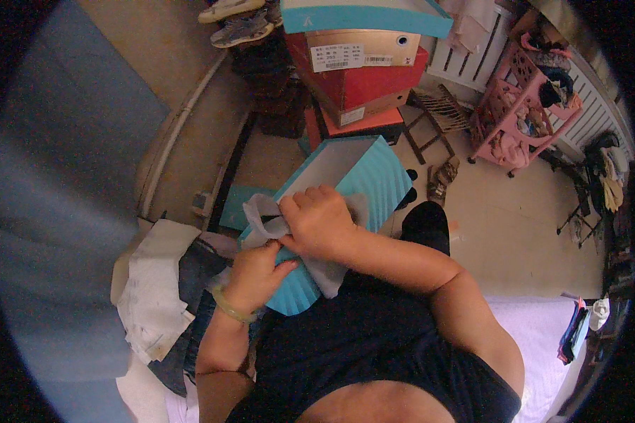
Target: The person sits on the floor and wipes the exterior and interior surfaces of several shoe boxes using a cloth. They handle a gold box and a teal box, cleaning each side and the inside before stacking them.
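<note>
A turquoise shoebox [373, 177] with a wavy pattern lies tilted across my lap, its open top showing a pale inside. My right hand [320, 219] grips a crumpled whitish wrapping sheet [262, 211] over the box opening. Part of that sheet hangs down over the box's near side, below my right wrist. My left hand [256, 275], with a pale bangle at its wrist, holds the near end of the box. Its thumb rests on the outer wall, and its other fingers are partly hidden. What lies under the sheet cannot be made out.
Stacked shoeboxes [362, 79] rise just beyond, topped by a turquoise lid or box [368, 18]. Shoes [243, 31] sit at the upper left. A pink wheeled rack [508, 127] and a small folding stool [428, 121] stand right. Clothing [159, 285] is piled left, beside a blue curtain [69, 211].
</note>
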`<state>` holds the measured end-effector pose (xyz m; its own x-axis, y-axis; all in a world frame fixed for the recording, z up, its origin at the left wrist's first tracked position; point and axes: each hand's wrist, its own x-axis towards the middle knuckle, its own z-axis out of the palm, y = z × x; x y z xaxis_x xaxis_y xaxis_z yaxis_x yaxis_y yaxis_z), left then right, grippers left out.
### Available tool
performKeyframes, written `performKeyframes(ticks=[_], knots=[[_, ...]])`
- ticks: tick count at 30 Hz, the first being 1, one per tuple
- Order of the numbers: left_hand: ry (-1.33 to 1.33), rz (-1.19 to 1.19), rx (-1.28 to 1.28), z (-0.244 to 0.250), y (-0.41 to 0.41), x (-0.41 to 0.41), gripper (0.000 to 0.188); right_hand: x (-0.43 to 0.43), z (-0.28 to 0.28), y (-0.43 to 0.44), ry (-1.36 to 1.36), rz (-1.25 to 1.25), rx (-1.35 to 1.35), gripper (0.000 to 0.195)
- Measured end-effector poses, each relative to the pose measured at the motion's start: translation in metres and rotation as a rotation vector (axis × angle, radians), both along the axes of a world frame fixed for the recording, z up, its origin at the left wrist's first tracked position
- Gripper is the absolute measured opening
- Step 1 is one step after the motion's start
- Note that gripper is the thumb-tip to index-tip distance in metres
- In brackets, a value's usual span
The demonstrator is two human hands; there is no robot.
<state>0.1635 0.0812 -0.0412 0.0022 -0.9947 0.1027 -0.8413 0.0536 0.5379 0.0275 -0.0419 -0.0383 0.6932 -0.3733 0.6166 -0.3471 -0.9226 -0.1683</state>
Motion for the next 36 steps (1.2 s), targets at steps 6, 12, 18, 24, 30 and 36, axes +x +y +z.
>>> performKeyframes(ticks=[6, 12, 18, 24, 30, 36], knots=[[-0.047, 0.130, 0.032, 0.000, -0.004, -0.015, 0.032, -0.001, -0.002, 0.000, -0.005, -0.014, -0.008, 0.040], [0.043, 0.199, 0.023, -0.003, -0.007, -0.021, 0.026, -0.003, 0.000, -0.004, -0.016, -0.009, 0.044, 0.040], [0.107, 0.218, -0.053, 0.000, -0.006, -0.024, 0.018, -0.017, -0.011, -0.018, -0.123, 0.079, 0.023, 0.043], [0.172, 0.237, -0.086, -0.008, -0.005, -0.023, 0.017, -0.044, -0.021, -0.053, -0.169, 0.015, -0.016, 0.047], [0.207, 0.237, -0.082, -0.008, -0.005, -0.023, 0.015, -0.074, -0.026, -0.105, -0.332, -0.067, 0.022, 0.043], [0.227, 0.244, -0.063, -0.009, -0.007, -0.023, 0.015, -0.077, -0.044, -0.112, -0.378, -0.217, 0.139, 0.063]])
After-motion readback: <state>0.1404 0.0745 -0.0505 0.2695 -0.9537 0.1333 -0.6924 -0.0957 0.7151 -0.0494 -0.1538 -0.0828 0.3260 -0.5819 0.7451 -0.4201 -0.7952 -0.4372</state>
